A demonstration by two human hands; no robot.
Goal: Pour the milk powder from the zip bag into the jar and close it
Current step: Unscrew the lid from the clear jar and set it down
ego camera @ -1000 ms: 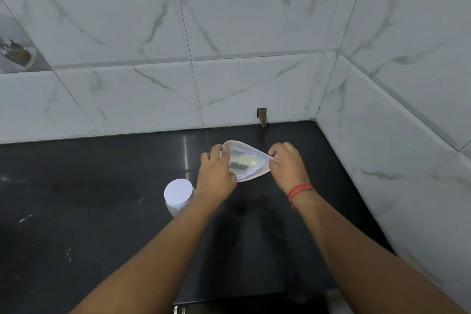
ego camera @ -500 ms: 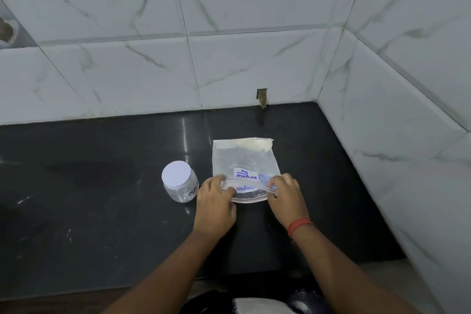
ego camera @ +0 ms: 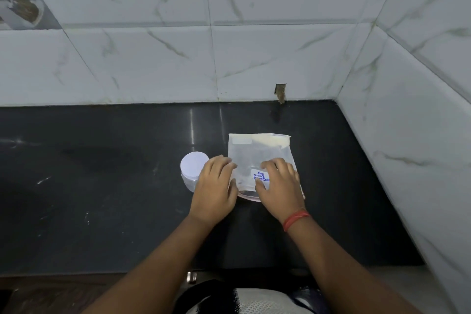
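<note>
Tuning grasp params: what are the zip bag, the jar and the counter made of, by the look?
Zip bag: thin clear plastic film, wrinkled, the dark counter showing through it. Jar: clear body, probably plastic, with a matte white lid. Counter: polished black stone, likely granite, with glossy streak reflections.

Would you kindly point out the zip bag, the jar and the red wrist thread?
zip bag (ego camera: 257, 154): head view, clear middle panel.
jar (ego camera: 193, 165): head view, white lid top.
red wrist thread (ego camera: 295, 219): head view, band on right wrist.
</note>
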